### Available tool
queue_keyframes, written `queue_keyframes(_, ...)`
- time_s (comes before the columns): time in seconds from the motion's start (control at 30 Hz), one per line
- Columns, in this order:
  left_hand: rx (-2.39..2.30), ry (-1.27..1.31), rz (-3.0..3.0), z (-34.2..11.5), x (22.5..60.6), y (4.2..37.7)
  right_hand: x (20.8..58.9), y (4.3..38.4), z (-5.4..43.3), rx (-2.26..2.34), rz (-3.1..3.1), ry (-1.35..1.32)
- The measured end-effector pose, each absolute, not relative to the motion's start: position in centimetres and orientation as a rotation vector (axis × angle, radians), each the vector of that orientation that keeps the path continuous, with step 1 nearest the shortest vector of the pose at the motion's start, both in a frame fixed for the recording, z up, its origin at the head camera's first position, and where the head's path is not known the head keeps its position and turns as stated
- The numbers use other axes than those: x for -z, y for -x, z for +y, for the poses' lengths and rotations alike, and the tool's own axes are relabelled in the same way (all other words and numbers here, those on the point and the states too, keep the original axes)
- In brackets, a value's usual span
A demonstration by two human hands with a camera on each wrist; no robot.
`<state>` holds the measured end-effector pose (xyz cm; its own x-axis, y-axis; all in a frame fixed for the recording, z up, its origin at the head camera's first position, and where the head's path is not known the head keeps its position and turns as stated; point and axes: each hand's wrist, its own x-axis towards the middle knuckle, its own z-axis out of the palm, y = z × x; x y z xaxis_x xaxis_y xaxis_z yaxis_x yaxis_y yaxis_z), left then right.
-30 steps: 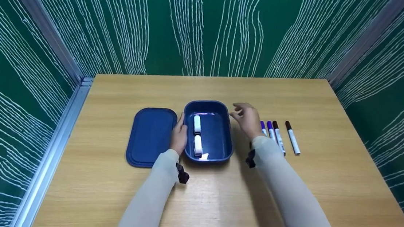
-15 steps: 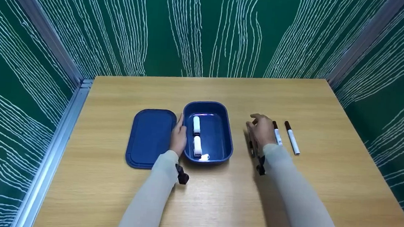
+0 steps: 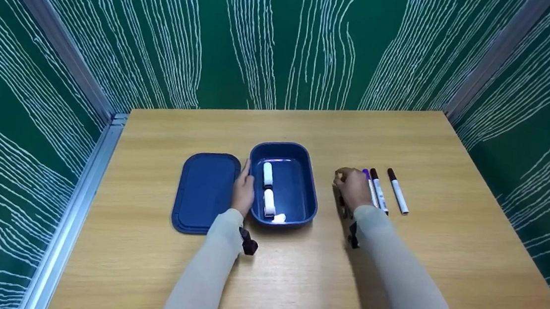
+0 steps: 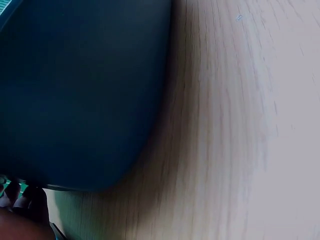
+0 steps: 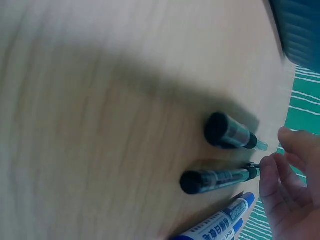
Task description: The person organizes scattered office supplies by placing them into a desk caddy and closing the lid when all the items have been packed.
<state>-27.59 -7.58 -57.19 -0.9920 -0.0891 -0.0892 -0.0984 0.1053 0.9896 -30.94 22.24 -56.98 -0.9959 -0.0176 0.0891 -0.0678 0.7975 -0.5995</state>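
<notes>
My left hand rests with straight fingers along the left wall of the dark blue box; in the left wrist view its fingers show beside that box. Two white rounded things, a far one and a near one, lie inside. My right hand is over the table, right of the box. In the right wrist view, two dark-ended slim cylinders, one upper and one lower, lie before its bent fingers. Thumb and fingertips are apart, one fingertip right at the lower cylinder's thin end.
A blue lid lies flat left of the box. Right of my right hand lie a purple-capped marker and two dark-capped ones, a near one and a farther one. Green walls enclose the wooden table.
My right hand has moved from beside the box rim to the right, then slightly back left, beside the markers. My left hand has stayed on the box.
</notes>
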Motion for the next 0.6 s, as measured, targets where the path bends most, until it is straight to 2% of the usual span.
queue_keyframes(0.33, -2.087, 0.197, 2.333, -7.60, 57.30, 27.50, 57.29, 30.84, 21.95, -0.755, -2.970, -0.084)
queue_keyframes(0.6, -2.076, 0.218, 2.322, -7.59, 57.50, 27.53, 57.24, 30.97, 21.59, -0.788, -3.049, -0.031)
